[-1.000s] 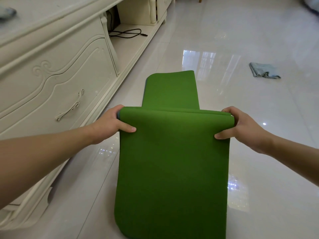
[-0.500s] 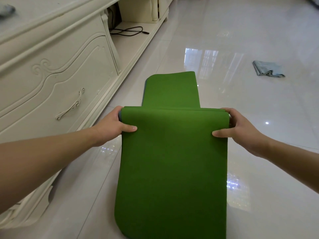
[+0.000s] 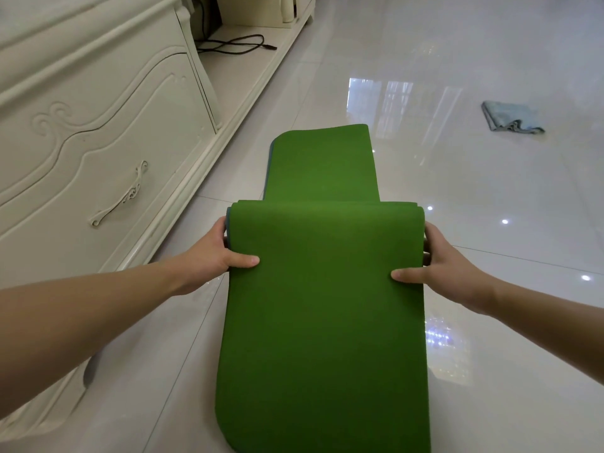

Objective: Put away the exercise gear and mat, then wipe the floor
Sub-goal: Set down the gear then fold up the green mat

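A green exercise mat [image 3: 323, 315] with a grey-blue underside hangs folded over in front of me, its near end drooping toward the floor and its far end [image 3: 322, 165] lying flat on the tiles. My left hand [image 3: 215, 253] grips the mat's left edge at the fold, thumb on top. On the opposite edge my right hand [image 3: 434, 259] holds the mat the same way. A crumpled pale blue cloth [image 3: 510, 117] lies on the floor at the far right.
A cream carved cabinet [image 3: 98, 142] with a curled handle runs along the left. A black cable [image 3: 235, 45] lies on its low open shelf. Glossy white floor tiles [image 3: 490, 197] stretch to the right and ahead.
Both hands have kept their grip on the mat's fold and shifted only slightly. The view has tipped a little lower toward the cabinet.
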